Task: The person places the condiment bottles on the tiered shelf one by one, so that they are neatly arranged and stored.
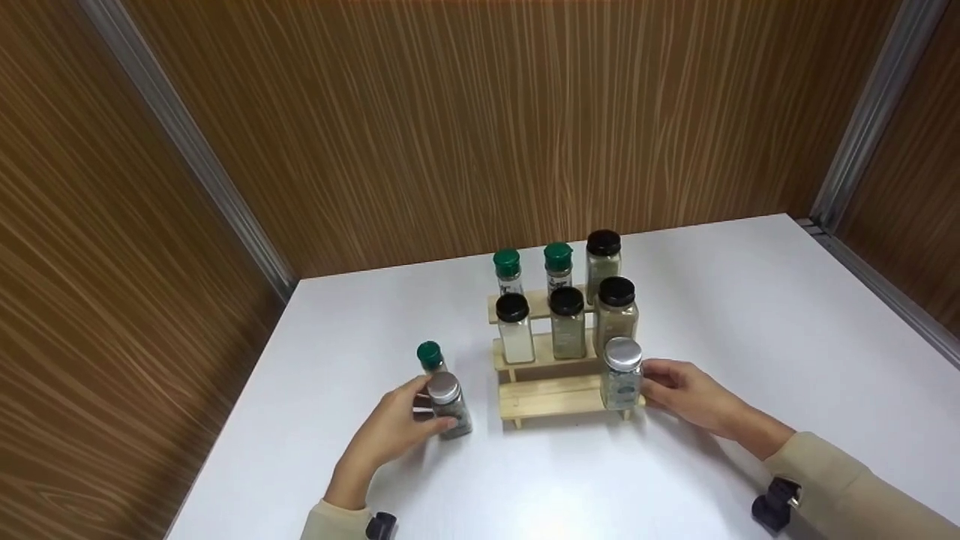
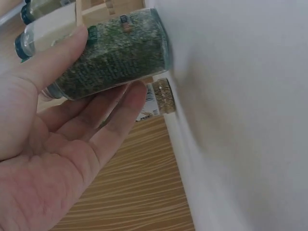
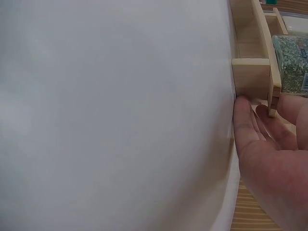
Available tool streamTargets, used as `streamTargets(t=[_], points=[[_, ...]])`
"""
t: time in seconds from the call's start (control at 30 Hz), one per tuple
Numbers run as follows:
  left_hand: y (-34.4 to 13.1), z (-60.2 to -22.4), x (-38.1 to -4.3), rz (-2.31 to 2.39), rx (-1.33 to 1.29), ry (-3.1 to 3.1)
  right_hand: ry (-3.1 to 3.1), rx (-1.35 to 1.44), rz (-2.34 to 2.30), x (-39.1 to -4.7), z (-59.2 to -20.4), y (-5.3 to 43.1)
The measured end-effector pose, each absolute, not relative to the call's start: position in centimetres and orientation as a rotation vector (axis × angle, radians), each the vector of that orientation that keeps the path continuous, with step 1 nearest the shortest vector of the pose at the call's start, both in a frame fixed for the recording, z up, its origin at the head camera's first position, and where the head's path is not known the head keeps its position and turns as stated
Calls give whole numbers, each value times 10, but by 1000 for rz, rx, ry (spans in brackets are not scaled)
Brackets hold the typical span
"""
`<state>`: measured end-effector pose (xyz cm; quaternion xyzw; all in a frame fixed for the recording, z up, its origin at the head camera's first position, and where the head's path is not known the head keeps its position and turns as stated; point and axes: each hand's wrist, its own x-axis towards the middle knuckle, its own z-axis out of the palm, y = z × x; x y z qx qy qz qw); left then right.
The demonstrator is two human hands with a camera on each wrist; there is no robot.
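My left hand (image 1: 391, 424) holds a spice jar (image 1: 454, 418) with a silver lid, thumb on one side and fingers on the other. Dried green herbs fill this jar (image 2: 120, 53) in the left wrist view. Behind it stands a smaller green-capped spice bottle (image 1: 430, 355), partly hidden. At the right end of a three-step wooden spice rack (image 1: 551, 401), my right hand (image 1: 694, 399) grips the lowest step, thumb at the board's end and fingers beneath. Another silver-lidded herb jar (image 1: 622, 386) stands on that step, close by the right hand.
On the middle step are several black-lidded jars (image 1: 568, 334). The top step bears two green-capped bottles (image 1: 508, 271) and a black-lidded jar (image 1: 603, 264). Wood-patterned panels (image 1: 480, 135) enclose the white table (image 1: 337, 322) at the back and sides.
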<state>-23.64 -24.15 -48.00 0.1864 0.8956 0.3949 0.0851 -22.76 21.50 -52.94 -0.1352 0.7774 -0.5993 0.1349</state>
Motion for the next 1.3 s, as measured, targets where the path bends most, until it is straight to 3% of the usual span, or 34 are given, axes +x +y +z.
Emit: streamTargets(t=[0.4, 0.7, 1.03, 1.3], points=[[-239, -483, -238, 1245, 610, 2625, 2240, -391, -1746, -228, -530, 215], [-224, -453, -237, 1272, 686, 2679, 2249, -393, -1756, -228, -528, 217], [-180, -422, -232, 1304, 888, 2554, 2198, -388, -1780, -229, -530, 218], [-135, -421, -234, 1282, 955, 2495, 2139, -416, -1823, -230, -533, 216]])
